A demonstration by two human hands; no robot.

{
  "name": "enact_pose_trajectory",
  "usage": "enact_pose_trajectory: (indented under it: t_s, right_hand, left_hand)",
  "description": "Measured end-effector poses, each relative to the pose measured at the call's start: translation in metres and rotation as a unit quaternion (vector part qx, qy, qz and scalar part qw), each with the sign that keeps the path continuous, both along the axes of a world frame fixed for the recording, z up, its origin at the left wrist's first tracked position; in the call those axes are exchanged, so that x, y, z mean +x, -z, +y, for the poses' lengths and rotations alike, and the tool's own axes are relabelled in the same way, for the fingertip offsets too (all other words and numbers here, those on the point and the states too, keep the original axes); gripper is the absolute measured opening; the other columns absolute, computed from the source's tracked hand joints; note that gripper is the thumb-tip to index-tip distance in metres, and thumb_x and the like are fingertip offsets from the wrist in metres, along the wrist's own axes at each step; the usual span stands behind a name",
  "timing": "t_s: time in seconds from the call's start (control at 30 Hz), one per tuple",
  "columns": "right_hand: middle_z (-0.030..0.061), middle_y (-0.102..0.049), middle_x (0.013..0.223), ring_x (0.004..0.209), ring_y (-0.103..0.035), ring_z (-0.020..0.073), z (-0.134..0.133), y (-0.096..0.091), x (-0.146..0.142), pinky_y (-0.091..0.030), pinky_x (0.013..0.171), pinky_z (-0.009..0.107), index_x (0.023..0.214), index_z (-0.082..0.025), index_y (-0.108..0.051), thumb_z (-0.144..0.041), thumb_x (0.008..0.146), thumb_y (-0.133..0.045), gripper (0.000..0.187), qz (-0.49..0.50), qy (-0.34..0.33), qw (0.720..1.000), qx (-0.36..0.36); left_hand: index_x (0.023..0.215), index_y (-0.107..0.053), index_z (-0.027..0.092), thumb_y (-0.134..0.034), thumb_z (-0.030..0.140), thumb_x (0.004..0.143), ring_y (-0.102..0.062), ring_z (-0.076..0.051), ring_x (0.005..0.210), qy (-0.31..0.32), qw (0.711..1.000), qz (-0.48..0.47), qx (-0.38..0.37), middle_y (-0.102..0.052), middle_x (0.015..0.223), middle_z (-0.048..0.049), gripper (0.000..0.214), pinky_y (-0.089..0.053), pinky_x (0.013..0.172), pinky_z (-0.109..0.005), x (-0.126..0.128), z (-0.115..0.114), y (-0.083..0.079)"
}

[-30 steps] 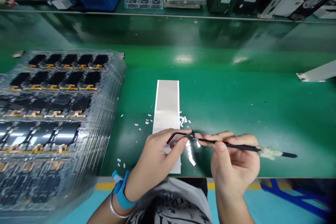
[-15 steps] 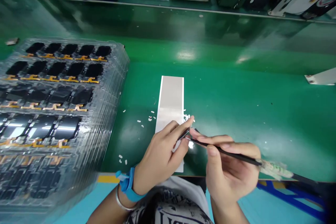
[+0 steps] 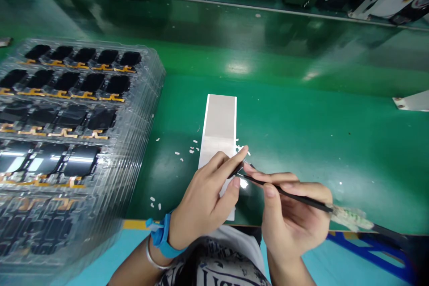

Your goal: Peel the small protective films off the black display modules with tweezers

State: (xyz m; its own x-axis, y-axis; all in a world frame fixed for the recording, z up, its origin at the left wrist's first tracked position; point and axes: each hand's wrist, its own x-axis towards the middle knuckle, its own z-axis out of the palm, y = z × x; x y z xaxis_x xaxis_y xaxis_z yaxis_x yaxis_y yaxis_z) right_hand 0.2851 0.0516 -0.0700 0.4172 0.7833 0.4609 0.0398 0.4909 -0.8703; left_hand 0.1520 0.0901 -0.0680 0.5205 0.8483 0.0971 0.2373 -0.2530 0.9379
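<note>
At six o'clock, the left hand point(image 3: 203, 196) pinches a dark piece point(image 3: 236, 170); steady the tool point(image 3: 308, 201) the right hand point(image 3: 295, 223) grips.

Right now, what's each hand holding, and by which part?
Right hand: slim black tool, by the shaft, ahead of its taped section. Left hand: small dark piece, in the fingers; exactly which part is gripped is hidden.

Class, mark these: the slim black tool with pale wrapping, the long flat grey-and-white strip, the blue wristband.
Slim black tool point(image 3: 315, 203): head view, on its dark shaft.
Long flat strip point(image 3: 220, 119): head view, grey upper face.
Blue wristband point(image 3: 164, 237): head view, middle of the band.
</note>
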Motion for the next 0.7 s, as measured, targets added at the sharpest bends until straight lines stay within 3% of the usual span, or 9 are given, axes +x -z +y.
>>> enact_pose_trajectory:
  t_s: [0.7]
  right_hand:
    - [0.0054,-0.073,0.09,0.084,-0.075,0.0227,0.0006,0.004,-0.0005,-0.068,0.077,0.047,0.102,-0.015,-0.055,0.013,0.08,-0.053,0.036,-0.01,0.008,1.0,0.016]
  left_hand:
    - [0.15,-0.037,0.017,-0.033,0.02,0.102,-0.055,-0.018,0.087,0.005,0.999,0.032,-0.008,-0.053,0.096,-0.0046,0.049,-0.046,0.077,-0.033,0.0007,-0.0001,-0.0018]
